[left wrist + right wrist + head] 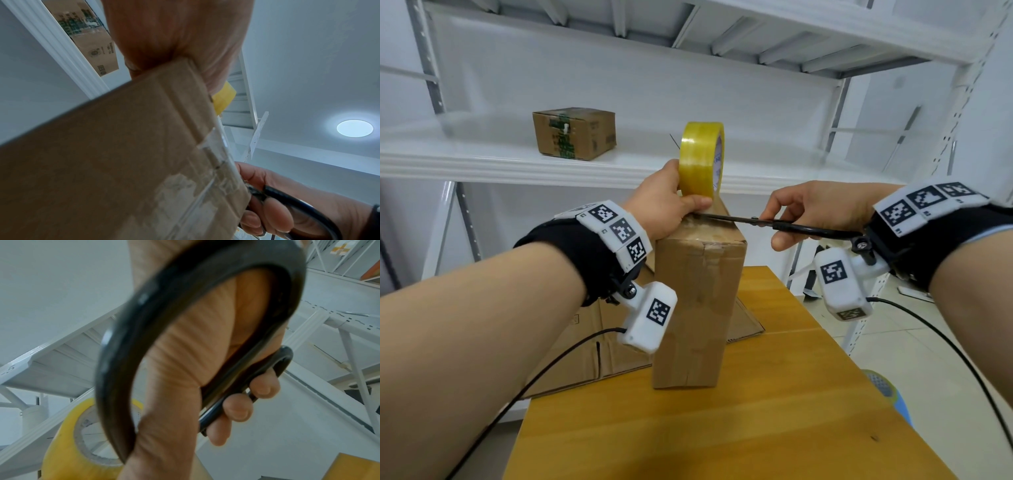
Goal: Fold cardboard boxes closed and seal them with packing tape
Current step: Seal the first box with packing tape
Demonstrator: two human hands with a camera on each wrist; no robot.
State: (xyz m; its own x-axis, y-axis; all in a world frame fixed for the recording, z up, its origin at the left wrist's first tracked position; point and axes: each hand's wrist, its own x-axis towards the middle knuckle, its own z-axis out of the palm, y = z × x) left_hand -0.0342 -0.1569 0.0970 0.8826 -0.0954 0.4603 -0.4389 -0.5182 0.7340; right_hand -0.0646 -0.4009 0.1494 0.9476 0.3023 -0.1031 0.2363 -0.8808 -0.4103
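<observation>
A tall cardboard box (pixel 695 308) stands upright on the wooden table (pixel 774 428), its top flaps closed under clear tape. My left hand (pixel 667 205) grips a yellow roll of packing tape (pixel 702 157) held upright on the box's top far edge. My right hand (pixel 815 209) holds black scissors (pixel 774 224), with the blades reaching left across the box top toward the left thumb. In the left wrist view the box (pixel 113 162) fills the frame, with a bit of the roll (pixel 223 97) behind it. The right wrist view shows fingers curled through the scissor handles (pixel 205 321) and the roll (pixel 68 451).
Flattened cardboard (pixel 592 353) lies on the table behind the box. A small sealed printed box (pixel 575 133) sits on the white metal shelf (pixel 482 161) beyond. Shelf uprights stand at left and right. Cables trail from both wrist cameras.
</observation>
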